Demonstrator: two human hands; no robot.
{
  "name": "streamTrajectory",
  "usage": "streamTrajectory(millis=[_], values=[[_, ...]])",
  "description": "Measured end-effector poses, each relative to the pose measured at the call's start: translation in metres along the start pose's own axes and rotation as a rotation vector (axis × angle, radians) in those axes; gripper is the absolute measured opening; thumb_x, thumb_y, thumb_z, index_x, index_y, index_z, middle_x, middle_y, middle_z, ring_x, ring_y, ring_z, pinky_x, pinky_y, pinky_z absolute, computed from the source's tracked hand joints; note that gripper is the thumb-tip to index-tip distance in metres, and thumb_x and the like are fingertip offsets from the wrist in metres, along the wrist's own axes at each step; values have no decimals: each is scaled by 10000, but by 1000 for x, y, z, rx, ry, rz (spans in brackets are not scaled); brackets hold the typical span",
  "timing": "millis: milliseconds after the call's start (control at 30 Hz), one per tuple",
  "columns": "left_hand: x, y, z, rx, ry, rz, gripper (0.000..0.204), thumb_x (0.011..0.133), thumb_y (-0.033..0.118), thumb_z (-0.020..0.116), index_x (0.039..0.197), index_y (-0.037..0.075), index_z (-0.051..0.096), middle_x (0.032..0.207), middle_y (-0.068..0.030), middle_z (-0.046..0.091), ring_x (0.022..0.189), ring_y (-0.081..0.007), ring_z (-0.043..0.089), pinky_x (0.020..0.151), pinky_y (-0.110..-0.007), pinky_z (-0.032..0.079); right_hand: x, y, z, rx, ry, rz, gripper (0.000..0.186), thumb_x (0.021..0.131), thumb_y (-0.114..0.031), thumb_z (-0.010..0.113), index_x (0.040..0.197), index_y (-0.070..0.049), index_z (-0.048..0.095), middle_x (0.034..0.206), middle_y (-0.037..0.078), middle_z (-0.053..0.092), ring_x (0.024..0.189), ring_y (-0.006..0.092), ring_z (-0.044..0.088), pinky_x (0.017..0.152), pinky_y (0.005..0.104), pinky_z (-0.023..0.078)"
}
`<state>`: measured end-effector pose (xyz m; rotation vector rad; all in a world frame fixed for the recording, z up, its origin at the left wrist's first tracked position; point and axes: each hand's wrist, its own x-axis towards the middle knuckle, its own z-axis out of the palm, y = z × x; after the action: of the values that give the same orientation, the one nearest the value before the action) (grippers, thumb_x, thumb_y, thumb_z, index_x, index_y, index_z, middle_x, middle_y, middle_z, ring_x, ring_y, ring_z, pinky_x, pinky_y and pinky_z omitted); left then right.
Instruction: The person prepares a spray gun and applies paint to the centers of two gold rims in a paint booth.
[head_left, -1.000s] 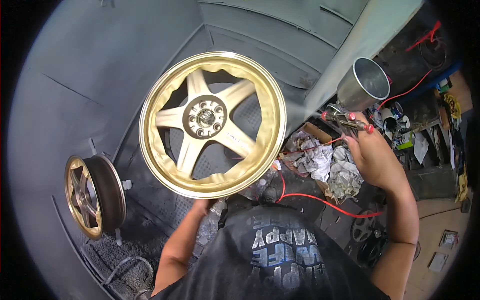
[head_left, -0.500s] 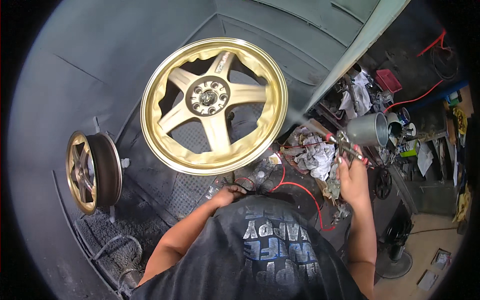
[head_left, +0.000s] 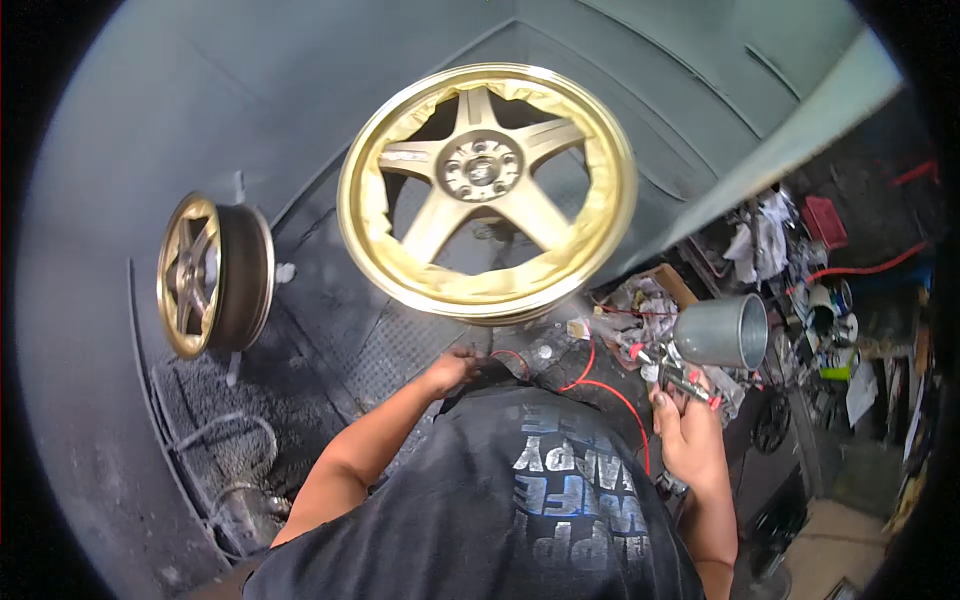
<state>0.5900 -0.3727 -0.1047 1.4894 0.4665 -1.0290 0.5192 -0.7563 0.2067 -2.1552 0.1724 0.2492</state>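
Observation:
My right hand point(head_left: 688, 430) is wrapped round the handle of a spray gun point(head_left: 672, 372), with a grey metal cup point(head_left: 720, 332) on top. The gun's nozzle points up and left, toward the rim of a gold five-spoke wheel point(head_left: 430, 232). Crumpled yellowish masking point(head_left: 500, 284) lines the inside of that rim, and the spokes stay bare. Close to the front of my black shirt, my left hand point(head_left: 453, 371) has its fingers curled; whatever is in them is hidden.
A second gold wheel point(head_left: 240, 280) is held upright at the left by the grey wall. A red hose point(head_left: 622, 402) runs over the dark floor. Crumpled paper point(head_left: 640, 298), a red tray point(head_left: 824, 222) and cluttered shelves fill the right side, beyond a pale panel edge point(head_left: 790, 150).
The large wheel has turned anticlockwise; its marked spoke went from top to left. My right hand brought the spray gun lower and nearer my body. The whole view shifted.

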Motion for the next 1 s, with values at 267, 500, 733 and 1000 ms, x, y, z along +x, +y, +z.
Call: streamTrajectory(millis=[267, 500, 733, 1000], values=[[7, -25, 18, -10, 33, 116, 195, 974, 126, 584, 1136, 59, 669, 1018, -31, 687, 889, -141, 620, 771, -282, 498, 28, -42, 28, -52, -315, -182, 311, 952, -49, 565, 1241, 63, 537, 1130, 227, 623, 1003, 370, 643, 888, 422, 498], [33, -54, -36, -251, 102, 84, 258, 968, 83, 518, 1181, 59, 661, 1055, -64, 692, 905, -178, 628, 790, -326, 508, 84, -103, 71, -64, -415, -377, 307, 955, -61, 554, 1231, 72, 540, 1178, 248, 594, 1044, 453, 610, 919, 463, 492], [25, 15, -78, -537, 374, 223, 241, 967, 134, 551, 1164, 24, 637, 1001, -99, 707, 863, -189, 662, 718, -324, 526, 138, -149, 116, -82, -384, -512, 249, 942, -26, 541, 1155, 99, 571, 1212, 242, 567, 1036, 454, 596, 910, 477, 480], [38, 60, -145, -573, 444, 478, 356, 1021, 226, 504, 1313, 32, 569, 1116, -120, 708, 939, -236, 704, 816, -376, 574, 163, -180, 139, -138, -304, -627, 179, 927, -30, 573, 941, 143, 614, 1257, 257, 560, 969, 468, 616, 872, 485, 492]])
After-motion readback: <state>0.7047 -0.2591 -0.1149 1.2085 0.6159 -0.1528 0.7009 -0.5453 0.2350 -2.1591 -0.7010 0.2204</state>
